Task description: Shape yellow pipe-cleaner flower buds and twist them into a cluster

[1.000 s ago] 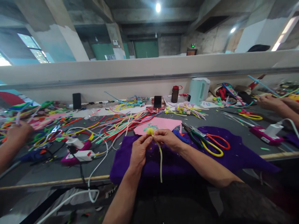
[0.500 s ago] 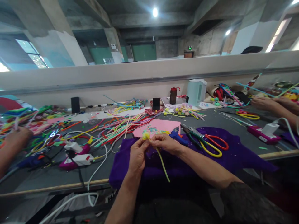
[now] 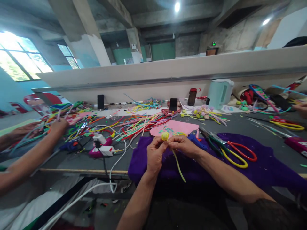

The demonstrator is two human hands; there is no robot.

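Both hands (image 3: 168, 148) pinching yellow stem (image 3: 178, 164)

co-worker's hand (image 3: 302, 110) cut off at right edge, phone (image 3: 173, 104) screen too small to read

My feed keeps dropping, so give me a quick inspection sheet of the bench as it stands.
Surface: grey table, purple cloth spread under the hands.
Job's things: yellow pom-pom on a yellow-green pipe cleaner, stem hanging down.
Clutter: pile of coloured pipe cleaners, pink sheet, scissors, kettle, bottle.
Grippers: left hand and right hand both pinch the stem just under the pom-pom.
Cables: white cable runs over the table edge from a plug block.
Surroundings: a co-worker's hand at left; concrete pillars, windows.
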